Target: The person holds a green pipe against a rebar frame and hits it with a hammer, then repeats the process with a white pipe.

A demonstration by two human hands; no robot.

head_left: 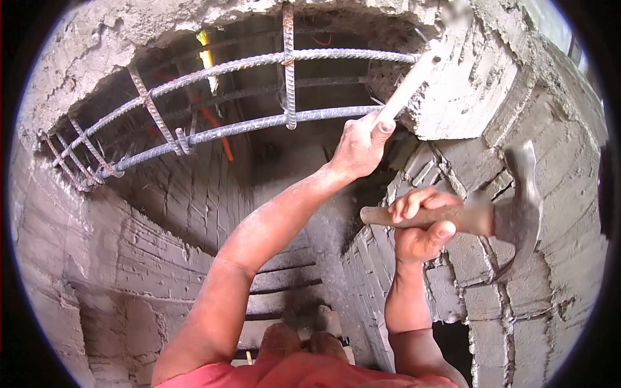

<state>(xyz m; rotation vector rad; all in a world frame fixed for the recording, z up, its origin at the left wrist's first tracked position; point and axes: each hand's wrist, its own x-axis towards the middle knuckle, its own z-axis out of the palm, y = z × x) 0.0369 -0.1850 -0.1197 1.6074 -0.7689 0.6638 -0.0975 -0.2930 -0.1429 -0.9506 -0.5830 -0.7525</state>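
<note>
My left hand (359,147) is raised and closed around a pale chisel (410,83), whose tip rests against the broken concrete edge (453,97) at the upper right. My right hand (422,223) grips the wooden handle of a claw hammer (517,207); its steel head is held out to the right, beside the block wall. The hammer is apart from the chisel, lower and to the right.
Exposed rusty rebar (259,123) crosses a ragged opening in the concrete overhead. A grey block wall (550,271) curves around on the right and left. Below, my feet (304,339) stand on a plank in a narrow shaft.
</note>
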